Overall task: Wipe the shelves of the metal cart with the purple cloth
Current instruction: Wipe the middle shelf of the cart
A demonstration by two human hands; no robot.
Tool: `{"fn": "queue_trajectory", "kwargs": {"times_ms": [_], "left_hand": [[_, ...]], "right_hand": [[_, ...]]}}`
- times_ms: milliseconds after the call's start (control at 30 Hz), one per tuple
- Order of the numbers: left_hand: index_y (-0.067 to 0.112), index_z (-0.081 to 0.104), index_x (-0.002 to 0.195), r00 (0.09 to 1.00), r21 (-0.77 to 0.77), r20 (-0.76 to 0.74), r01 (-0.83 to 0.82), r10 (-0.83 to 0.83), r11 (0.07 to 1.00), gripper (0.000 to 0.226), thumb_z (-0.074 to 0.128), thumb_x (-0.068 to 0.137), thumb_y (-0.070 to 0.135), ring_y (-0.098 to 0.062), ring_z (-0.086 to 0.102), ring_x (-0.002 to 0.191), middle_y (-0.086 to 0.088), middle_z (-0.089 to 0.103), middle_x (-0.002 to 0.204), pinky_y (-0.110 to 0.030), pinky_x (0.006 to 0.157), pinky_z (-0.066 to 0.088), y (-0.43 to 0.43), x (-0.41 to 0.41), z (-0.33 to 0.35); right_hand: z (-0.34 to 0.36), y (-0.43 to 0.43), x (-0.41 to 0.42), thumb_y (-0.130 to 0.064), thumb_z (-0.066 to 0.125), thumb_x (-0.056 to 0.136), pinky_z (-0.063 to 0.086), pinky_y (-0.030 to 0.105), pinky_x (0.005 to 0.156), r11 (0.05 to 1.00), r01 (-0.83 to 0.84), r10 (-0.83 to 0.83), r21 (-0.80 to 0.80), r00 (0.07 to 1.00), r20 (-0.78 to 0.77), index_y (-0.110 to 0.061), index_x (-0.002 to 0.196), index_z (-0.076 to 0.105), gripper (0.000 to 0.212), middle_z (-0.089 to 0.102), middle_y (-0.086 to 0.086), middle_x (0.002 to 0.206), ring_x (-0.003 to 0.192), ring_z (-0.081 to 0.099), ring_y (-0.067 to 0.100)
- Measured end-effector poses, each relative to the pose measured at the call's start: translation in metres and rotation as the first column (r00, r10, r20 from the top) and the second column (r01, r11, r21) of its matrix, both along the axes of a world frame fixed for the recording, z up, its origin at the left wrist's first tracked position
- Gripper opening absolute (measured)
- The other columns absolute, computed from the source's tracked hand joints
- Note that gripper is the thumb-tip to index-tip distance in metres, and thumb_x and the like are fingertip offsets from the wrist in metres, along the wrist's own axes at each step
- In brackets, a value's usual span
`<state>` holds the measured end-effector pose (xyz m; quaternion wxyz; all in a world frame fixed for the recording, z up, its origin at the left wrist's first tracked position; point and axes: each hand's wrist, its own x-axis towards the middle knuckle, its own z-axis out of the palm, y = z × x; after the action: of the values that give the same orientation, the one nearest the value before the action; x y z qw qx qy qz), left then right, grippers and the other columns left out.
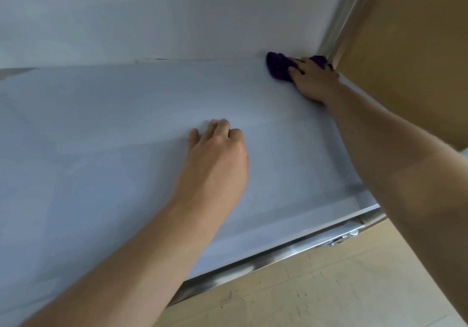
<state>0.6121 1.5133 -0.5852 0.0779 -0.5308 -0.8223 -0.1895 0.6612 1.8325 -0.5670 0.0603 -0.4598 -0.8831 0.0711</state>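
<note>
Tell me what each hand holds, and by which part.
The right hand presses the purple cloth onto the shelf, fingers over its middle. The left hand holds nothing; it rests on the shelf.

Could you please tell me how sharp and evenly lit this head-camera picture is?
Head view: soft, even light on the shelf, no hard shadows; glare streaks on the metal front rim; the whole frame is slightly soft, and the purple cloth under the right hand shows no texture; the left hand is clearest.

Grey cart shelf (pixel 101 149) w/ purple cloth (pixel 277 69) in far right corner, left hand (pixel 217 159) resting mid-shelf
</note>
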Motion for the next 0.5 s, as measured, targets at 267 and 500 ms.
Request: {"fn": "queue_trajectory", "kwargs": {"times_ms": [267,500], "left_hand": [[-0.001,0.062,0.102,1.000,-0.016,-0.016,-0.008,0.007,1.000,0.022,0.052,0.085,0.008,-0.036,0.052,0.124,-0.024,0.058,0.125,-0.055,0.100,0.040,0.002,0.000,-0.003],[0.001,0.059,0.104,1.000,-0.009,0.005,-0.006,0.006,1.000,0.022,0.045,0.089,0.009,-0.032,0.046,0.127,-0.019,0.055,0.127,-0.052,0.106,0.033,0.002,0.001,0.001]], "right_hand": [[0.006,0.005,-0.008,-0.060,0.022,0.094,0.013,0.054,0.120,0.996,0.016,-0.017,-0.088,1.000,-0.017,-0.045,0.152,0.018,0.060,0.022,-0.002,0.162,0.147,0.017,0.040],[0.004,-0.061,-0.016,-0.046,0.021,0.102,0.016,0.051,0.118,0.965,-0.261,0.262,-0.023,0.963,0.061,-0.039,0.153,0.021,0.052,0.028,-0.003,0.159,0.145,0.026,0.028]]}}
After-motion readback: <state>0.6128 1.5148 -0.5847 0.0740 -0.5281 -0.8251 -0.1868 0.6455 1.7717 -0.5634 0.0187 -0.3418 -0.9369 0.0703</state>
